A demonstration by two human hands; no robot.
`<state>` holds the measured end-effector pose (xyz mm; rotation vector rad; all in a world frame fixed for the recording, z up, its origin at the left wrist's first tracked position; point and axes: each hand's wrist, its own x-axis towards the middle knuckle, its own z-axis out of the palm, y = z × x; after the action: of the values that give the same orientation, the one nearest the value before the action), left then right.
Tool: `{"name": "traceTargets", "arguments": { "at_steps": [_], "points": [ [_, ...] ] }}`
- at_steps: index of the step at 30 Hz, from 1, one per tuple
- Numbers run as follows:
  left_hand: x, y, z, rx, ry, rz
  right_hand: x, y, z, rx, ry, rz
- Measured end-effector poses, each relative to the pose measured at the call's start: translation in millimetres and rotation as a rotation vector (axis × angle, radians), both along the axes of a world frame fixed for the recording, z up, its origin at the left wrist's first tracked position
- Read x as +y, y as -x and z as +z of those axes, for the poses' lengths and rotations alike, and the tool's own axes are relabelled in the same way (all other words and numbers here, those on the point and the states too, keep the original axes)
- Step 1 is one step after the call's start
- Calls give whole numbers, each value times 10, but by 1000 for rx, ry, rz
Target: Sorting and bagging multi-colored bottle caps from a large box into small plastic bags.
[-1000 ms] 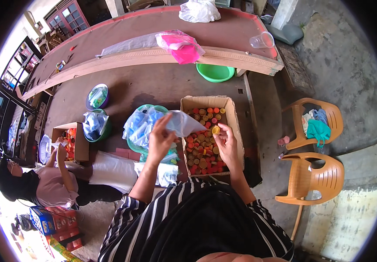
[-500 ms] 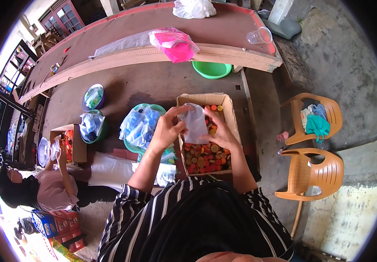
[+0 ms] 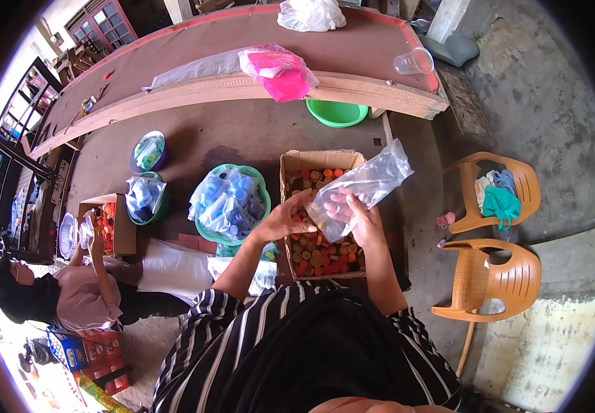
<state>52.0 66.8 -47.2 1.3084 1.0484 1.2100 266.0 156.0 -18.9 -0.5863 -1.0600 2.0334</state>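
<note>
A clear plastic bag (image 3: 378, 175) is stretched out over a cardboard box (image 3: 285, 165) full of red, orange and brown bottle caps (image 3: 321, 256). My right hand (image 3: 365, 221) is closed on the bag, its thumb in front and its fingers showing through the film. At the bag's nearer left end is my left hand (image 3: 285, 219), thumb and fingers apart in a curve; whether the fingertips touch the film is hard to tell. Left of the box stands a green basin (image 3: 264, 193) heaped with filled bags of blue caps (image 3: 225, 199).
A purple bowl (image 3: 134, 164) and a smaller green basin (image 3: 164, 215) with filled bags stand farther left. A co-worker (image 3: 84, 296) sits by another cap box (image 3: 126, 230). Flat plastic sheets (image 3: 170, 267) lie near me. A raised wooden ledge (image 3: 215, 86) crosses behind; orange chairs (image 3: 466, 275) stand right.
The bag has swung out to the upper right, now lying lengthwise from my right hand. My left hand has moved down and right, its fingers spreading. The co-worker's hands have barely moved.
</note>
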Motion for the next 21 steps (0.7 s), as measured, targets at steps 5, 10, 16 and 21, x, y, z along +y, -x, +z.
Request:
{"name": "traceTargets", "arguments": {
  "at_steps": [5, 10, 16, 21],
  "points": [
    [-152, -169, 11, -476, 354, -110, -42, -146, 45, 62, 134, -47],
    [-289, -236, -144, -544, 346, -33, -88, -256, -33, 54, 166, -42],
    [-408, -204, -311, -508, 365, 16, -93, -418, -143, 110, 33, -133],
    [-548, -167, -355, -542, 373, 66, 34, -690, -300, -19, -45, -349]
  ]
}}
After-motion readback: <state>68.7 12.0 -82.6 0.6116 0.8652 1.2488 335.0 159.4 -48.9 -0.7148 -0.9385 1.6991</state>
